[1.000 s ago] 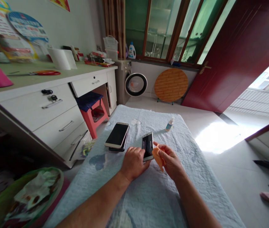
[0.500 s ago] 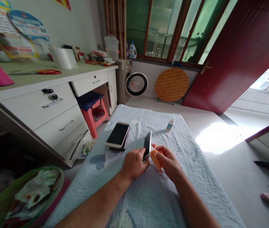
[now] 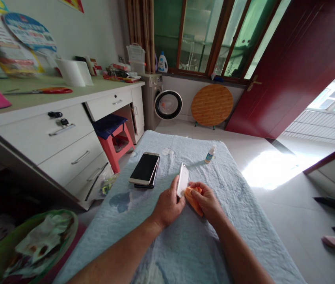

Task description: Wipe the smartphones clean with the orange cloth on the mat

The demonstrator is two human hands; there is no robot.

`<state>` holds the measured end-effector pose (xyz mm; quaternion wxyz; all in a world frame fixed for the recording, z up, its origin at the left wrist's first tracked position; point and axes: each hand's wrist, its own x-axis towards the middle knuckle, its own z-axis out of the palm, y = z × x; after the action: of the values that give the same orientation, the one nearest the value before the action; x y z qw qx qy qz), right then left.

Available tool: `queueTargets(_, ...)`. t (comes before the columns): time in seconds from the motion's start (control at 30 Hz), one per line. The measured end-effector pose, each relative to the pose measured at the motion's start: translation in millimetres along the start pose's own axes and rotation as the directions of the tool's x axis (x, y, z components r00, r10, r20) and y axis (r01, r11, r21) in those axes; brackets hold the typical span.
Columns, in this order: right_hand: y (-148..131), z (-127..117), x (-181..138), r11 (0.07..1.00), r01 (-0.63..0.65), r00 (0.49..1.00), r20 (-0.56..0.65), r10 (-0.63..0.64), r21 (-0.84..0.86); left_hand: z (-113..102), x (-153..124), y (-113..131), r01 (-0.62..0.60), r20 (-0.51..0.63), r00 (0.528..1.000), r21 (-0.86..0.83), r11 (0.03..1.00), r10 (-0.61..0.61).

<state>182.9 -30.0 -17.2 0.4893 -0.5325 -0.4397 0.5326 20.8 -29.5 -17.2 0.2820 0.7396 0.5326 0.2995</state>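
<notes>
Above the cloth-covered table [image 3: 144,209], my left hand [image 3: 169,203] grips a smartphone [image 3: 183,178] by its sides, its pale back turned toward the right. My right hand [image 3: 207,200] pinches an orange cloth [image 3: 194,202] against the phone's lower right edge. To the left lie stacked phones, a gold-framed smartphone [image 3: 145,168] with a dark screen on top and a dark one [image 3: 153,184] partly hidden beneath. A small spray bottle [image 3: 210,154] stands upright beyond my right hand.
A white desk [image 3: 67,148] with drawers runs along the left, a red stool [image 3: 116,144] tucked beside it. A bin [image 3: 74,225] with crumpled paper stands at lower left. Farther back are a washing machine with its door [image 3: 169,105] open and a round wooden board [image 3: 211,104].
My left hand has turned the phone, so its pale back shows instead of the dark screen. The orange cloth stays in my right hand beside it. The view has shifted slightly.
</notes>
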Motion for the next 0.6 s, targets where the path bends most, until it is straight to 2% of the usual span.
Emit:
queueTargets(0.1,0.8,-0.6,0.6,0.999,0.006,1.0,-0.01,-0.007,-0.039,1.6,-0.5,-3.2,-0.005,-0.007,1.0,0.006,1.0,0.005)
queueTargets(0.27,-2.2,0.4,-1.0,1.0,0.0,1.0,0.018,0.0,-0.017,0.2,2.0,-5.5,-0.029,-0.09,0.995,0.036,0.999,0.032)
queueTargets(0.6,-2.3,-1.4,-2.2,0.998,-0.035,0.999,-0.002,0.035,0.048,-1.2,1.7,-10.5,0.003,-0.031,1.0,0.115,0.993,0.0)
